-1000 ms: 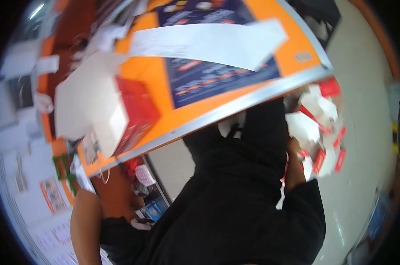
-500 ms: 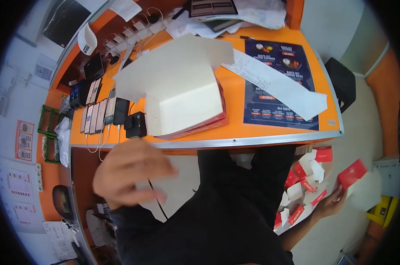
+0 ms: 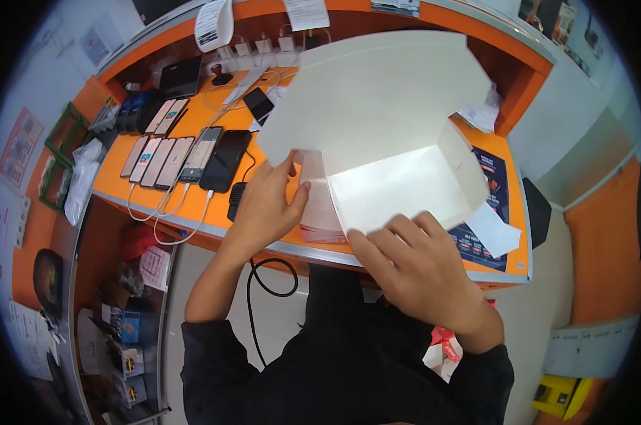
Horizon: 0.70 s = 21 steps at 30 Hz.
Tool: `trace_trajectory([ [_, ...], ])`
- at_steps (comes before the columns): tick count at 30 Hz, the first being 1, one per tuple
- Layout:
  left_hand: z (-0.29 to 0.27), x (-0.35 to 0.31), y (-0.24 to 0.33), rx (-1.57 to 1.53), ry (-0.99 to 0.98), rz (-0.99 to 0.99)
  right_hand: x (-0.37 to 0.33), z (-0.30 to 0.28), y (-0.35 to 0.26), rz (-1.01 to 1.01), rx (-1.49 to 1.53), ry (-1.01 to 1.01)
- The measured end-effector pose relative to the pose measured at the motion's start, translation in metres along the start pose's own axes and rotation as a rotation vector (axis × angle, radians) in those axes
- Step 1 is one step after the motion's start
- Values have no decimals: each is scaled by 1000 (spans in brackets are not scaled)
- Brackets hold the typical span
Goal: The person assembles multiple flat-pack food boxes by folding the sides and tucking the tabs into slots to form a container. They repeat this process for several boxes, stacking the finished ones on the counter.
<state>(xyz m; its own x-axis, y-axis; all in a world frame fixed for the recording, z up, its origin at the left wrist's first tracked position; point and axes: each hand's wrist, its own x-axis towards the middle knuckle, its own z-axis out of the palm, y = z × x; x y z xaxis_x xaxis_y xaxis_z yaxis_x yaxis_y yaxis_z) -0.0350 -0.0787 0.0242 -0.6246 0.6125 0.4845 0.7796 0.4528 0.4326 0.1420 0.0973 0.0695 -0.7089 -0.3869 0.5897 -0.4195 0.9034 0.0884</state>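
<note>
Two bare hands work on one white cardboard box [image 3: 398, 180], which stands open on the orange tabletop [image 3: 122, 185] at its near edge, directly ahead of the person. Box: interior empty and brightly lit, big lid flap [image 3: 377, 92] raised and leaning away toward the far side, long axis running left to right and tilted slightly upward to the right. Left hand [image 3: 267, 205]: at the box's left end, fingers [image 3: 290, 164] narrowly pinched on the left side flap where lid and wall meet, thumb pressed against the flap's outer face. Right hand [image 3: 412, 265]: on the box's near wall, fingers curled over its top edge, holding it; this hand lies closer to the box's open cavity, which sits just beyond its fingertips. Under the box's left end: a flat stack of reddish-edged card [image 3: 320, 230], touching it. Left of the box: a row of phones [image 3: 186, 152] lying face up with white charging cables. Right of the box: a dark printed mat [image 3: 487, 205] and a loose white paper slip [image 3: 494, 230]. Beyond the box: a raised orange shelf with chargers and paper receipts.
</note>
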Motion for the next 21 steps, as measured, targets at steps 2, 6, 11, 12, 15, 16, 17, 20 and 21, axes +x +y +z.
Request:
trace_trajectory([
  [2, 0, 0, 8, -283, -44, -78, 14, 16, 6, 4, -2, -28],
  [6, 2, -8, 6, -507, -124, -139, 29, 38, 7, 21, -40, -86],
  [11, -4, -18, 11, -386, -38, -104, 35, 50, 4, 28, -1, -155],
  [12, -6, -21, 15, -345, 8, -80, 35, 54, 4, 12, 5, -120],
  [15, -22, -29, 26, -240, -104, 84, 29, 65, 5, -34, -11, -50],
  [16, -27, -29, 30, -250, -84, 85, 30, 66, 4, -27, 18, -33],
  [17, -30, -28, 35, -261, -65, 87, 31, 65, 3, -19, 46, -17],
  [20, -34, -27, 35, -173, -57, 109, 30, 58, 3, -9, 122, -25],
  [21, -35, -27, 33, -124, -62, 120, 28, 55, 4, -7, 145, -37],
])
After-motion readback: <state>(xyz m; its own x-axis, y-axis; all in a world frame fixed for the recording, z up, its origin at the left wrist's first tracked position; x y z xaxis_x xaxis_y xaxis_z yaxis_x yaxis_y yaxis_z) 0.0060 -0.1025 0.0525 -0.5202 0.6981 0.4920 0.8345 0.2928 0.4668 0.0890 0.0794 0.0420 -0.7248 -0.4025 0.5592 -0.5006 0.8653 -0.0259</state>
